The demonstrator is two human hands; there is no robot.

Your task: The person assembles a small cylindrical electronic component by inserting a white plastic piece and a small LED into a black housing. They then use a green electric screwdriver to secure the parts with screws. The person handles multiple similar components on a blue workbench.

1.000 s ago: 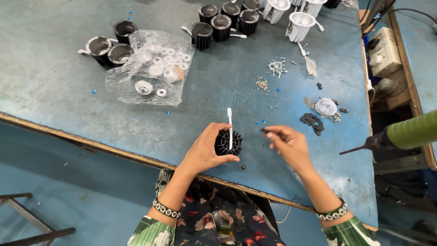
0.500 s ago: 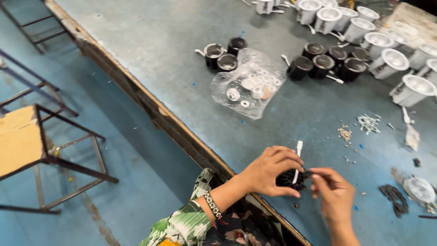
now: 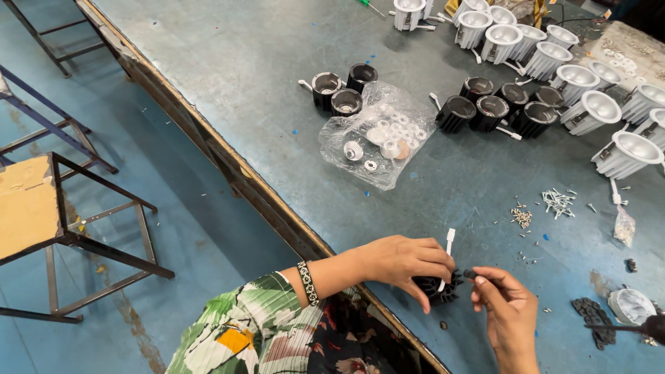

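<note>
Head cam looks down on a grey-blue table (image 3: 228,76) w/ a worn metal edge running diag. from far left to near right. Left hand (image 3: 402,262) is closed over a black finned housing (image 3: 438,287) sitting on the table near the edge; a thin white lead (image 3: 448,248) sticks up from it between the fingers. Right hand (image 3: 506,308) is just right of the housing, fingertips pinching a small dark part (image 3: 470,274) held close to the housing's right side; can't tell if it touches. A tiny dark bit (image 3: 443,325) lies on the table just near of the housing.

Farther out, mid-table: a clear plastic bag (image 3: 377,135) of small white round parts, w/ three black housings (image 3: 337,88) just left-far of it and another black group (image 3: 495,107) to its right. Far right: a cluster of white reflector fittings (image 3: 575,76). Between those and the hands, two small heaps of screws (image 3: 544,206). Near right: a flat black scrap (image 3: 593,317) beside a white round piece (image 3: 629,305), and a small clear packet (image 3: 623,225). Left of the table, on the blue floor, a metal-framed stool (image 3: 41,215) w/ a wooden top.
</note>
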